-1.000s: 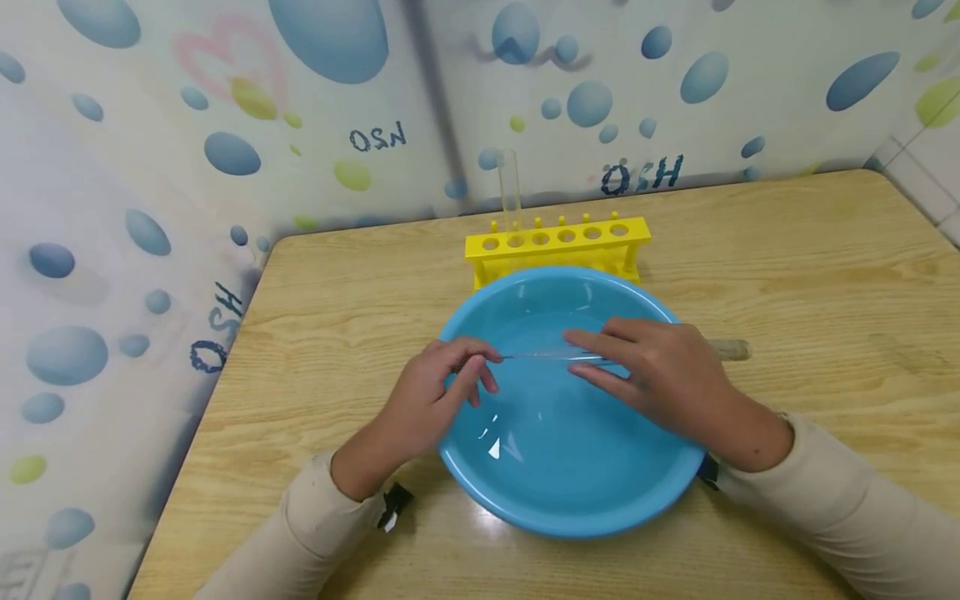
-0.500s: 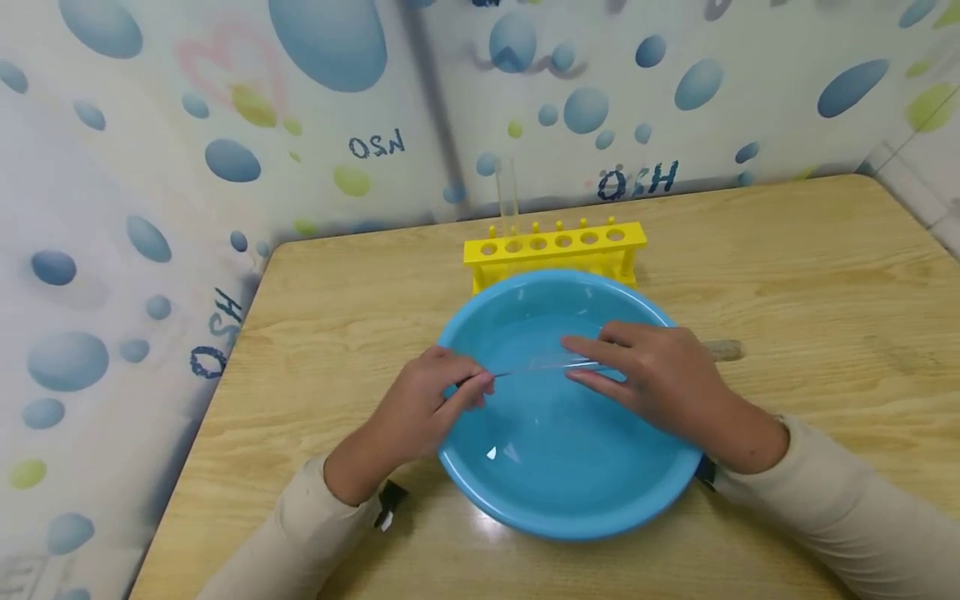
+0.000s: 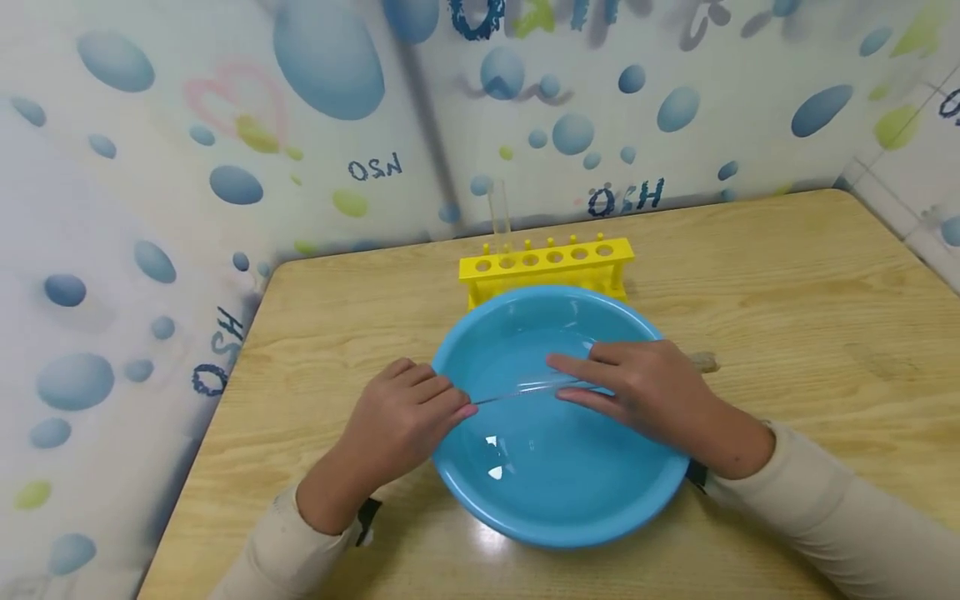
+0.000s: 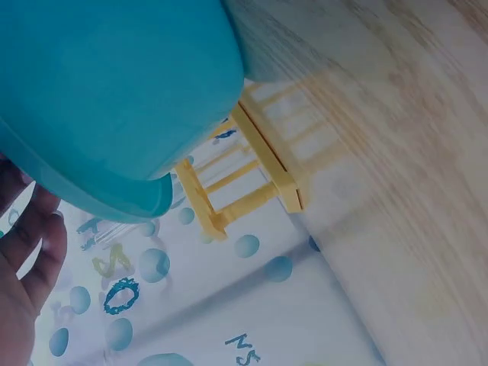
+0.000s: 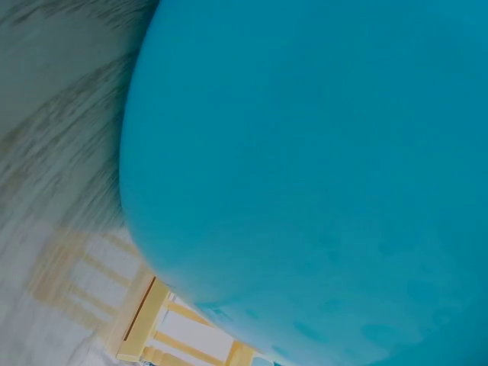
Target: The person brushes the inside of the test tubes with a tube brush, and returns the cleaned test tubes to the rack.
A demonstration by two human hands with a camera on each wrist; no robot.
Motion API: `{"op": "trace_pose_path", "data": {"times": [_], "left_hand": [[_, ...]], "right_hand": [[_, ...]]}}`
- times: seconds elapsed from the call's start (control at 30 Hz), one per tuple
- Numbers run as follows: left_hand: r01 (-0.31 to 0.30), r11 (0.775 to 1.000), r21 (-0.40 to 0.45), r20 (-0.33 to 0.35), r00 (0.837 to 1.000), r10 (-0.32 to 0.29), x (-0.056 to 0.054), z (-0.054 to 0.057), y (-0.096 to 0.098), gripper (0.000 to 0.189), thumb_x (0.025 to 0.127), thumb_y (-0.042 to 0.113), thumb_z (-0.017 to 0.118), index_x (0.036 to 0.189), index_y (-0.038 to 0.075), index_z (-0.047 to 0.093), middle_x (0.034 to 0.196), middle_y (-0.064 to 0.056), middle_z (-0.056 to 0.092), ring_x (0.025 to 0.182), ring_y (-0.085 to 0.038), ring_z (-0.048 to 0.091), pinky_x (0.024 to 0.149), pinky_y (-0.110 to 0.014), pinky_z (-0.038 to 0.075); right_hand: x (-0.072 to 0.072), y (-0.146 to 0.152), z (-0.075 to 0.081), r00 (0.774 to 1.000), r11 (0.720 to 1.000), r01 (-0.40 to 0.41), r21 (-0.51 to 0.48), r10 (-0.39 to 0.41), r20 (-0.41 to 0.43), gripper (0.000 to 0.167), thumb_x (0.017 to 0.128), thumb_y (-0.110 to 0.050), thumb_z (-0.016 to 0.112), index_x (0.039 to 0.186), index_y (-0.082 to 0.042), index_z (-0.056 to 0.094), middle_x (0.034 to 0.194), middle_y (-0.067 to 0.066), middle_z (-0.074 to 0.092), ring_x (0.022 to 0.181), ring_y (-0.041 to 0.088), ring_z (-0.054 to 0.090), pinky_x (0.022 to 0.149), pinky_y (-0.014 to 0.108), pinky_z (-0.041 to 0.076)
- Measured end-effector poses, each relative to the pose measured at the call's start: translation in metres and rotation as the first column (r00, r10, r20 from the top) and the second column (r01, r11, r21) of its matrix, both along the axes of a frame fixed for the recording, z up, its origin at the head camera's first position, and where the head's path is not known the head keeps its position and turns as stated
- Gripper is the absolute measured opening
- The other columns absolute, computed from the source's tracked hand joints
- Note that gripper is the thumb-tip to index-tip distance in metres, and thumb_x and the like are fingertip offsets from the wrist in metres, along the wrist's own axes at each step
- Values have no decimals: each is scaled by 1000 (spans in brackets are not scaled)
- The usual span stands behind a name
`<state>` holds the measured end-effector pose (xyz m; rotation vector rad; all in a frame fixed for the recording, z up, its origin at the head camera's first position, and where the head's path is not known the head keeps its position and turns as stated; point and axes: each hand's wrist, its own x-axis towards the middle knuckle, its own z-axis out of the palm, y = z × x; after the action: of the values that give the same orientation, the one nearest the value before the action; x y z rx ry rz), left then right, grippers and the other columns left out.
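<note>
far back, a pale wall [image 3: 300, 192] printed with blue and green droplets. before it, a wood-grain surface [image 3: 750, 300]. on that, a round blue basin [image 3: 562, 504], glossy inside. just behind the basin, a yellow rack [image 3: 547, 262]. over the basin, the right hand [image 3: 648, 392], thumb and fingers pinching a slender tube [image 3: 536, 387], clear and nearly level. over the basin's left rim, the left hand [image 3: 405, 417], fingers bunched, pinching a thin rod [image 3: 495, 398] in line with the slender tube; overlap too fine to tell. in the rack's second hole from the left, a clear upright tube [image 3: 499, 212]. past the right hand, a small tan piece [image 3: 703, 362].
</note>
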<state>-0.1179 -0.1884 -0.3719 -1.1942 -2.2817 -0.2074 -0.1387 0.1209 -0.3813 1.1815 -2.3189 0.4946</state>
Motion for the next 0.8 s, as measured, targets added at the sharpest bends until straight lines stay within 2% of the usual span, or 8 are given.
{"op": "trace_pose_path", "data": {"times": [0.17, 0.23, 0.4, 0.47, 0.7, 0.8], "left_hand": [[13, 1000, -11, -5, 1000, -13, 2, 4, -3, 15, 84, 26, 81, 85, 14, 73, 77, 4, 73, 70, -16, 64, 63, -29, 50], [13, 1000, -18, -4, 1000, -13, 3, 5, -5, 15, 88, 28, 77, 85, 14, 73, 77, 4, 72, 69, -16, 63, 62, -29, 49], [13, 1000, -7, 7, 1000, -13, 6, 6, -10, 28, 102, 33, 59, 85, 14, 72, 77, 5, 72, 68, -15, 63, 60, -28, 48], [17, 1000, 3, 7, 1000, -17, 8, 7, -11, 33, 104, 35, 53, 85, 14, 71, 77, 5, 72, 67, -15, 62, 58, -27, 48], [9, 1000, 8, 40, 999, -10, 12, 8, -15, 32, 104, 33, 55, 85, 13, 72, 77, 3, 72, 65, -13, 62, 59, -27, 54], [-2, 1000, 6, 48, 999, 2, 12, 8, -18, 35, 105, 34, 51, 86, 13, 72, 76, 3, 72, 65, -13, 61, 60, -27, 56]], "right_hand": [[1, -1, 0, 1000, 1000, -16, -10, 16, 13, 58, 100, -59, 38, 120, -18, 74, 69, -4, 65, 58, 5, 59, 57, 22, 55], [2, -1, 0, 1000, 1000, -24, -15, 24, 14, 58, 100, -59, 38, 119, -19, 74, 68, -4, 65, 58, 5, 58, 57, 21, 54], [2, -3, 0, 999, 999, -35, -23, 35, 10, 56, 100, -58, 40, 119, -19, 75, 68, -5, 64, 57, 3, 56, 55, 18, 51], [3, -3, 0, 999, 999, -43, -24, 43, 9, 55, 100, -58, 41, 119, -19, 75, 68, -5, 65, 57, 3, 57, 55, 18, 52], [4, -3, -1, 999, 998, -52, -32, 52, -4, 53, 101, -56, 42, 118, -18, 75, 67, -6, 63, 56, 3, 54, 53, 15, 48], [4, -3, -1, 999, 999, -43, -31, 43, -13, 52, 101, -56, 43, 118, -19, 75, 67, -6, 62, 55, 3, 53, 52, 15, 46]]}}
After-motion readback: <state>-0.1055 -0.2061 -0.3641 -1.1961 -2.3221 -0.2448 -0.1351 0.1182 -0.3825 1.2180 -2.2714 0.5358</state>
